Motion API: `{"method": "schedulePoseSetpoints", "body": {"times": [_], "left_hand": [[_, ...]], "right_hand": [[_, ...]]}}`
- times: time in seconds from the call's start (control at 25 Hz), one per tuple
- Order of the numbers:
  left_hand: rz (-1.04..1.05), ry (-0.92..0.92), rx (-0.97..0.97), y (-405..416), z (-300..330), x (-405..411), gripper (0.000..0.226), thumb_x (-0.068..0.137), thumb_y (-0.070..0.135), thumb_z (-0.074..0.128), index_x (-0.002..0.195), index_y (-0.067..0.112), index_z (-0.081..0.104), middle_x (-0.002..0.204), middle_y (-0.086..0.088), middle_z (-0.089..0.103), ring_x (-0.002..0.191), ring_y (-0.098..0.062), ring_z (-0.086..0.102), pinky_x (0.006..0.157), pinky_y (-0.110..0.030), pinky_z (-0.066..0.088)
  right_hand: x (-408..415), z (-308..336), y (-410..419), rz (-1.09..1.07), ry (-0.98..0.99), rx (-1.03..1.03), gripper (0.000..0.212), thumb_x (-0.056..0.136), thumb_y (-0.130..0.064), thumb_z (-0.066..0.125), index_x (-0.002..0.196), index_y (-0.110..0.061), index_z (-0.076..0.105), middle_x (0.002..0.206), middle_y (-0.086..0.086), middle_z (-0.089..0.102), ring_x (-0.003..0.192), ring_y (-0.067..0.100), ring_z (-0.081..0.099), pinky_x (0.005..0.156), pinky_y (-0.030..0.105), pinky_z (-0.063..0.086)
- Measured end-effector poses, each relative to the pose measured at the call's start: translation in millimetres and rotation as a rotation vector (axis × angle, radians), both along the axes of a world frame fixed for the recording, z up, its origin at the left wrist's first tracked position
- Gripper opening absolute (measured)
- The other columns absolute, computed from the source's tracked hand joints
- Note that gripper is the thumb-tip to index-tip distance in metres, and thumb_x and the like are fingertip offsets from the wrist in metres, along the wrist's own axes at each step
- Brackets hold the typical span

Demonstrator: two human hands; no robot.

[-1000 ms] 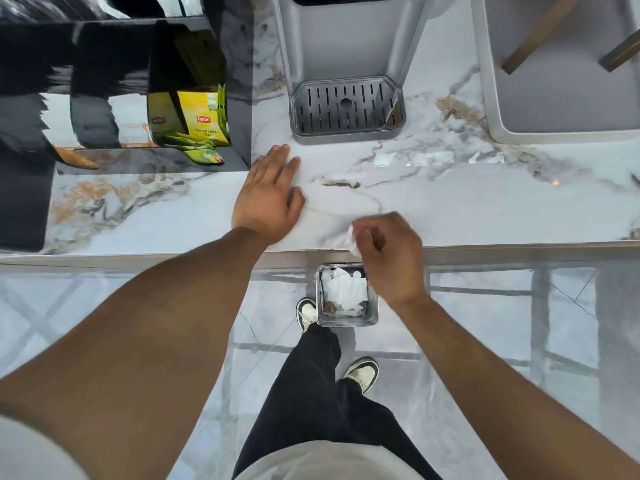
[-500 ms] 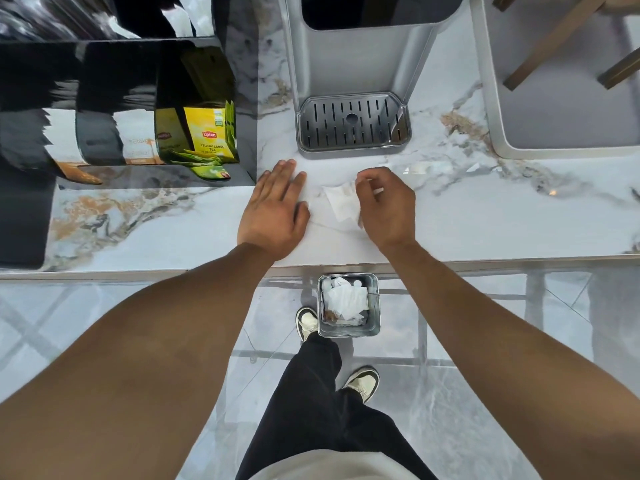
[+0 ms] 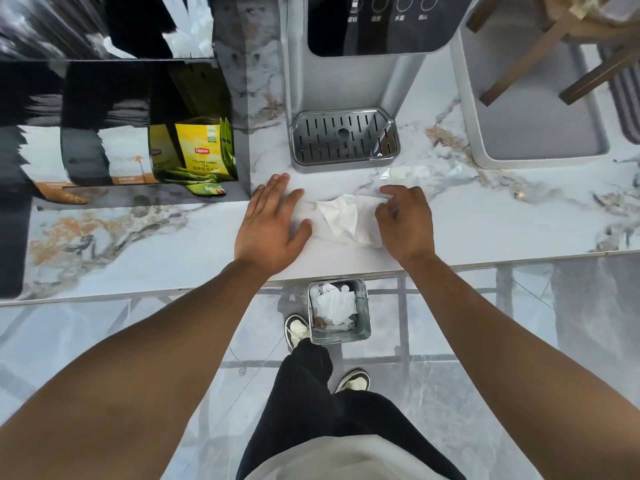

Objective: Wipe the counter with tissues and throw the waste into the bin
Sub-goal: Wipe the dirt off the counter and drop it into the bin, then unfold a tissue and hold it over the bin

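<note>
A crumpled white tissue (image 3: 346, 218) lies on the marble counter (image 3: 502, 223) between my two hands. My right hand (image 3: 405, 223) rests on the tissue's right edge, fingers curled over it and pinching it. My left hand (image 3: 272, 225) lies flat on the counter just left of the tissue, palm down, fingers apart, holding nothing. On the floor below the counter's front edge stands a small square metal bin (image 3: 362, 336) with used white tissues in it. Wet patches and torn scraps (image 3: 408, 173) lie on the counter beyond my right hand.
A grey water dispenser (image 3: 346, 88) with a slotted drip tray (image 3: 343, 136) stands at the back of the counter. A black organiser (image 3: 114, 102) holding yellow tea packets (image 3: 202, 152) sits at the left. A grey tray (image 3: 485, 147) is at the right. My feet stand beside the bin.
My right hand carried the tissue from the counter's front edge up onto the surface, and the tissue now lies spread out wider. My left hand stayed flat in place.
</note>
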State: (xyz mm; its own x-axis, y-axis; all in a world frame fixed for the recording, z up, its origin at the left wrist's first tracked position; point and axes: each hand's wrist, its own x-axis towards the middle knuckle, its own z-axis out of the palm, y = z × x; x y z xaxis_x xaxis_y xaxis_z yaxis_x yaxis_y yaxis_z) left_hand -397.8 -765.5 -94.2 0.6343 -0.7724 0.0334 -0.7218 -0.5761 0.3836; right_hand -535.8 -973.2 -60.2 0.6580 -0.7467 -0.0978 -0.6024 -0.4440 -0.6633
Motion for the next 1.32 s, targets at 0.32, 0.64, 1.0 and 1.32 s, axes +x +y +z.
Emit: {"method": "schedulePoseSetpoints", "body": {"times": [0.32,0.64,1.0,1.32], "left_hand": [[0.248,0.192,-0.095,-34,22,-13,0.054,0.085,0.051,0.053,0.127,0.018,0.063,0.146,-0.015,0.044,0.142,-0.033,0.032,0.120,-0.045,0.023],[0.296,0.232,-0.114,-47,24,-16,0.018,0.080,0.029,0.063,0.093,0.025,0.075,0.138,-0.012,0.046,0.139,-0.033,0.033,0.116,-0.043,0.025],[0.438,0.498,-0.290,-54,56,-30,0.005,0.082,0.014,0.063,0.079,0.015,0.060,0.086,0.003,0.060,0.082,-0.015,0.054,0.072,-0.024,0.041],[0.702,0.706,-0.577,-69,95,-39,0.020,0.090,0.018,0.052,0.072,0.016,0.044,0.067,0.004,0.045,0.063,-0.012,0.042,0.061,-0.027,0.038]], "right_hand": [[2,3,6,-0.015,0.113,0.008,0.037,0.085,-0.009,0.057,0.121,-0.012,0.063,0.115,0.013,0.053,0.090,0.024,0.057,0.087,0.022,0.042],[1,6,-12,0.042,0.153,0.073,0.013,0.086,-0.013,0.063,0.097,-0.016,0.067,0.100,0.002,0.058,0.082,0.011,0.056,0.078,0.014,0.039],[2,24,-24,-0.107,0.012,0.421,0.014,0.078,-0.024,0.063,0.066,-0.027,0.058,0.071,-0.017,0.061,0.074,0.006,0.057,0.064,0.019,0.041],[1,53,-32,-0.166,-0.343,0.770,0.005,0.088,-0.004,0.064,0.091,-0.009,0.063,0.078,0.006,0.069,0.071,0.021,0.067,0.082,0.050,0.060]]}}
